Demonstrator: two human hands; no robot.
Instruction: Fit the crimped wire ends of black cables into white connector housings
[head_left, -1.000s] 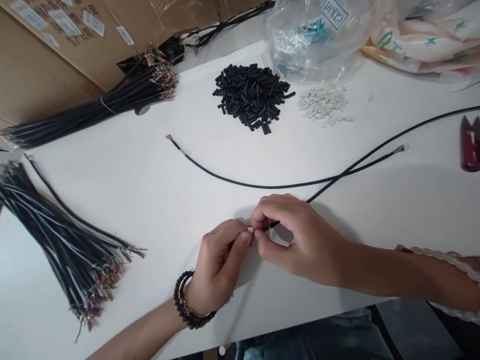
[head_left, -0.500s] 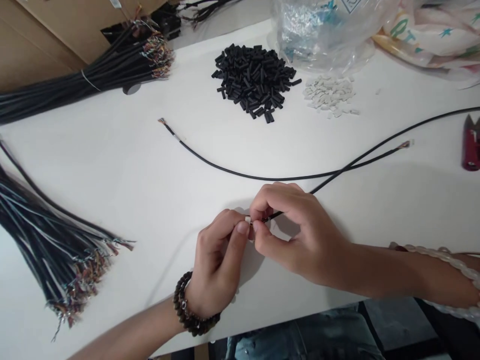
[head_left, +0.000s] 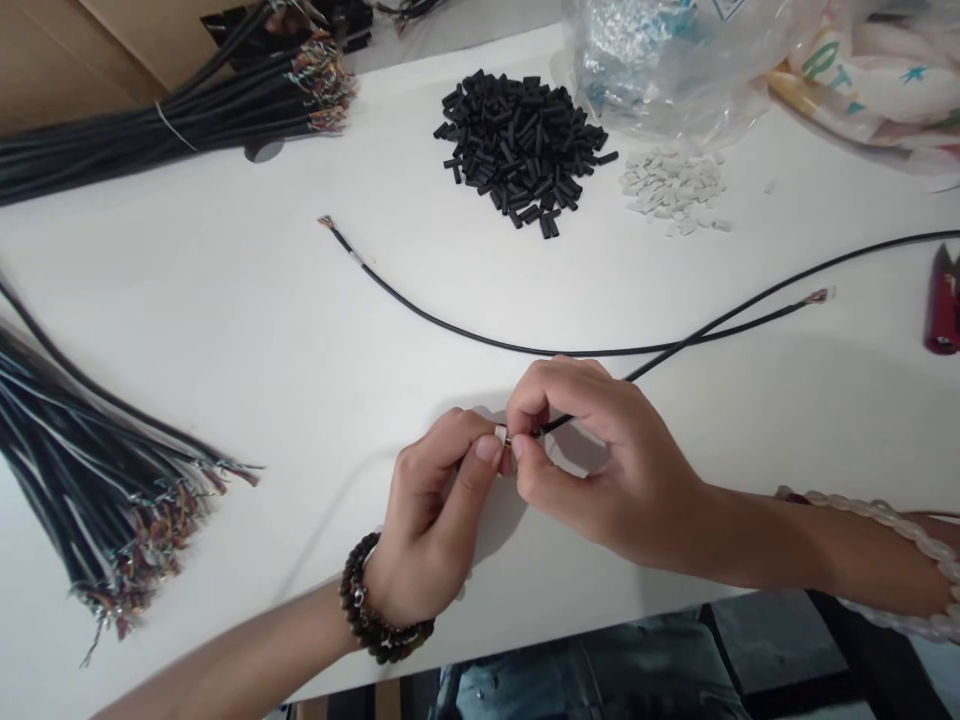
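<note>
My left hand [head_left: 442, 520] pinches a small white connector [head_left: 501, 434] between thumb and forefinger. Right beside it, the thumb and forefinger of my right hand [head_left: 600, 455] are closed on the thin wires at the end of a black cable [head_left: 750, 297]. That cable runs from under my right fingers up to the right edge. Behind my hands lies another black cable [head_left: 480, 338], crossed by the first; a white connector [head_left: 828, 294] sits at its right end and bare coloured wires show at its left end.
Black tube pieces [head_left: 517, 140] and small white pieces [head_left: 671, 185] lie in piles at the back, near a clear plastic bag [head_left: 667, 70]. Cable bundles [head_left: 225, 110] [head_left: 82, 450] are on the left. A red-handled tool [head_left: 942, 305] is at the right edge.
The view has shifted slightly. Both hands keep their pinch, and a little more of the white connector and the wires beside it shows between the fingertips.
</note>
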